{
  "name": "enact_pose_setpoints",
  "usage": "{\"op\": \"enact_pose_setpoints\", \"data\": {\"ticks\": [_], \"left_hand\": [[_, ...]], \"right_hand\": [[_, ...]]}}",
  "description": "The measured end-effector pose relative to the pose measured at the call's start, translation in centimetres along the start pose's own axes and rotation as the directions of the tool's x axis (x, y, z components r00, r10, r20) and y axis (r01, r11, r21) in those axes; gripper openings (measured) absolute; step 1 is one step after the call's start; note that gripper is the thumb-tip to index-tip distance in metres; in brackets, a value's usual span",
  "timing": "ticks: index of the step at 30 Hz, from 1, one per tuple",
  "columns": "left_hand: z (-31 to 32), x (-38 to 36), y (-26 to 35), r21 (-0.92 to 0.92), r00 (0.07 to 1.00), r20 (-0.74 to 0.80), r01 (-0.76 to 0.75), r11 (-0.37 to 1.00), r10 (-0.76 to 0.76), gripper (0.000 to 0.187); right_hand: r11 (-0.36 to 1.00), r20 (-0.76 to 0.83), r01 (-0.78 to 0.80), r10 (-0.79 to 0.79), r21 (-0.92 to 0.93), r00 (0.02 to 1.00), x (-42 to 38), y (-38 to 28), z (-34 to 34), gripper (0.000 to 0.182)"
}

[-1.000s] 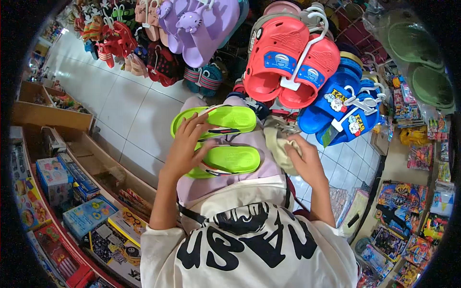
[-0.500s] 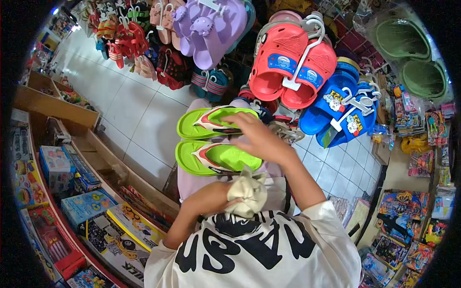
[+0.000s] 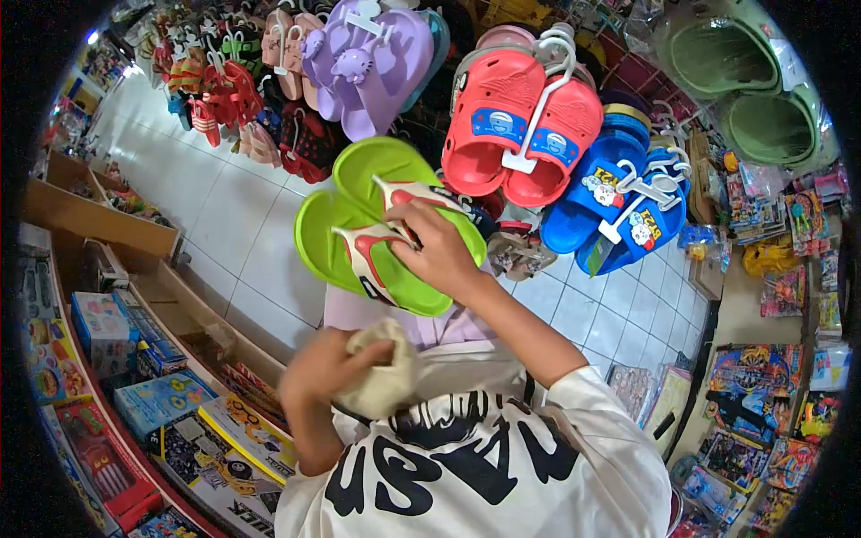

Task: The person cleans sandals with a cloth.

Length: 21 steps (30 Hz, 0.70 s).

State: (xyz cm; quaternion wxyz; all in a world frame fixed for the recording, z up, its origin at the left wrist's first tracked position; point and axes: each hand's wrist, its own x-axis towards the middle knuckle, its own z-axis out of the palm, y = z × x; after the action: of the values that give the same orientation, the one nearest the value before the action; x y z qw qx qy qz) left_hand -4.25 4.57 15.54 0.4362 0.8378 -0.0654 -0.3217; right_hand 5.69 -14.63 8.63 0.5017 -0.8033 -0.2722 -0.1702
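Note:
My right hand [image 3: 439, 253] grips a pair of lime-green flip-flops [image 3: 336, 215] by their white-and-red straps, holding them up side by side above my lap. The far ends of the soles point up and left. Closer to my body, my left hand [image 3: 323, 363] is closed around a crumpled beige cloth [image 3: 381, 368], partly blurred by motion. Just beyond the flip-flops hang red clogs [image 3: 525, 125] and purple sandals [image 3: 369, 72].
Blue slides [image 3: 619, 202] hang to the right, with green shoes [image 3: 767, 125] in plastic farther right. Toy boxes [image 3: 166, 394] fill a shelf at left. Packaged toys [image 3: 753, 386] line the right side. White floor tiles [image 3: 215, 197] show between.
My right hand has taken hold of the flip-flops and lifted them from my lap, tilting them up and left. My left hand has moved left with the cloth.

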Motion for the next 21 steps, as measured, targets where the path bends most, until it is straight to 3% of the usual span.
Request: {"op": "enact_pose_setpoints", "data": {"ticks": [3, 6, 7, 9, 10, 11, 12, 14, 16, 17, 21], "left_hand": [[-1.8, 0.1, -2.3, -0.101, 0.999, -0.022, 0.028, 0.995, -0.03, 0.04], [0.1, 1.5, -5.4, -0.146, 0.985, 0.095, -0.128, 0.981, 0.143, 0.042], [0.7, 2.2, -6.0, -0.08, 0.976, 0.206, -0.047, 0.996, 0.063, 0.045], [0.9, 1.5, -6.5, 0.173, 0.97, 0.001, -0.24, 0.955, 0.243, 0.046], [0.8, 1.3, -6.5, 0.31, 0.933, -0.09, -0.308, 0.9, 0.35, 0.047], [0.8, 1.1, -6.3, 0.06, 0.904, -0.314, -0.285, 0.957, 0.289, 0.045], [0.4, 1.3, -7.2, -0.104, 0.878, -0.43, -0.282, 0.954, 0.212, 0.034], [-1.2, 1.1, -4.6, -0.187, 0.763, -0.626, -0.348, 0.919, 0.162, 0.027], [-1.3, 2.1, -3.5, -0.145, 0.755, -0.634, -0.331, 0.932, 0.169, 0.026], [-1.2, 2.7, -2.9, -0.124, 0.754, -0.633, -0.323, 0.938, 0.176, 0.027], [3.3, 7.6, -3.0, 0.293, 0.78, -0.459, -0.319, 0.901, 0.425, 0.036]], "right_hand": [[0.998, -0.021, -0.049, 0.051, 0.048, 0.998, 0.9, -2.9, -1.9, 0.032], [0.999, -0.116, 0.03, -0.032, -0.015, 0.993, 1.1, -5.3, -2.8, 0.035], [0.999, -0.138, 0.017, -0.022, -0.037, 0.99, 1.1, -6.0, -3.2, 0.036], [0.995, -0.142, -0.006, -0.008, -0.097, 0.99, 0.8, -7.3, -4.6, 0.038], [0.993, -0.111, -0.084, 0.075, -0.08, 0.991, 0.3, -7.4, -5.3, 0.037], [0.985, -0.077, -0.161, 0.156, -0.064, 0.985, -0.4, -7.6, -5.8, 0.036], [0.969, -0.04, -0.241, 0.239, -0.049, 0.97, -1.0, -7.8, -6.0, 0.036], [0.96, -0.083, -0.278, 0.279, 0.029, 0.957, -3.1, -6.7, -5.2, 0.035], [0.921, -0.067, -0.389, 0.39, 0.033, 0.918, -5.1, -5.7, -4.6, 0.033], [0.914, -0.036, -0.402, 0.4, -0.06, 0.916, -5.8, -5.2, -4.6, 0.036], [0.848, 0.054, -0.413, 0.455, -0.332, 0.889, -10.5, 0.6, -2.3, 0.051]]}}
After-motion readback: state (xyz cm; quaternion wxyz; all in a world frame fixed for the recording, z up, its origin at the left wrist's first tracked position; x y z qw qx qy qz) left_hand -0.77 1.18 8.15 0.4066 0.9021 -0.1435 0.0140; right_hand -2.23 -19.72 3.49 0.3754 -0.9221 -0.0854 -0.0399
